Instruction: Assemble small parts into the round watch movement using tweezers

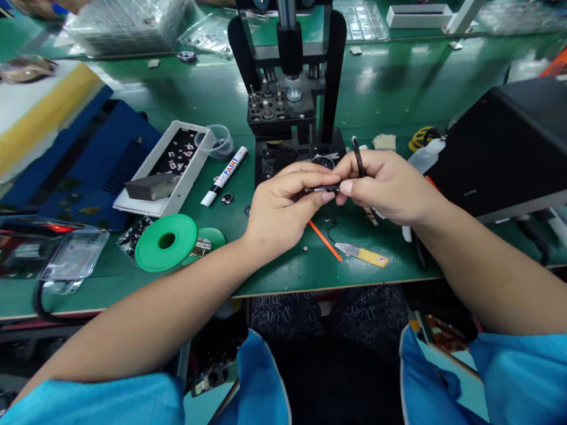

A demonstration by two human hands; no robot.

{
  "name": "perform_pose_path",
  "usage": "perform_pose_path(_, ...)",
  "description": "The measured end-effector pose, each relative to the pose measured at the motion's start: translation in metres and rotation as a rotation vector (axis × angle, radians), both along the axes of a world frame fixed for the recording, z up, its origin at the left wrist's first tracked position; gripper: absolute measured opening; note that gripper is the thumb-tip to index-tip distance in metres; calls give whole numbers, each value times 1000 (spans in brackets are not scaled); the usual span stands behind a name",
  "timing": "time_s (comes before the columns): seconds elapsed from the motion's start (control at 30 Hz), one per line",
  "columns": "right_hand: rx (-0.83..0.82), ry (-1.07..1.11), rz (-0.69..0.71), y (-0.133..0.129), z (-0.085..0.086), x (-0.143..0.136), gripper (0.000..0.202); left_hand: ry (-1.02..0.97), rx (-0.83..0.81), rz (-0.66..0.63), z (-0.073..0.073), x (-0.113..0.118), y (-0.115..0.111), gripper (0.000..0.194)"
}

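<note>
My left hand is closed in a pinch on a small, flat dark part with a shiny edge, held above the front of the bench. Against its right end, the thumb and fingertips of my right hand are closed too. A slim black curved piece rises out of the right hand's grip; its exact kind is unclear, and fingers cover much of both things. Just behind the hands stands a black hand press. Beneath them lie an orange stick and a yellow-handled blade.
At left are a paint marker, a white tray of small parts with a grey block, a clear cup and a green spool. A black box and a squeeze bottle stand right.
</note>
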State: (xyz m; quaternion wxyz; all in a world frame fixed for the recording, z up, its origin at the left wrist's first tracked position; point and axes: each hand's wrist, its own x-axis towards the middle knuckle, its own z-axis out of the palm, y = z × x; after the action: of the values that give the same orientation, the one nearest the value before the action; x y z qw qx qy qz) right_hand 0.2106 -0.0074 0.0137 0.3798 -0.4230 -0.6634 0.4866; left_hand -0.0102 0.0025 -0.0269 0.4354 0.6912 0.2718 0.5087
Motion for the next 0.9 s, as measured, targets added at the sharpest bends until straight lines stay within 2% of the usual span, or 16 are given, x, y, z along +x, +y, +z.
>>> perform_pose_path(0.13,27,31,-5,0,-3,-2,9,-7,10,-2,1,0,0,16)
perform_pose_path(0.27,49,-36,-34,0,-2,-3,13,25,11,16,0,1,-1,11)
perform_pose_path(0.53,48,-34,10,-1,3,0,15,-4,10,-14,1,0,-1,15)
perform_pose_path(0.73,51,-63,-33,-2,1,-2,15,12,-11,0,3,1,-1,12)
perform_pose_path(0.9,32,-66,-25,-3,2,0,16,5,-64,-12,2,1,-2,16)
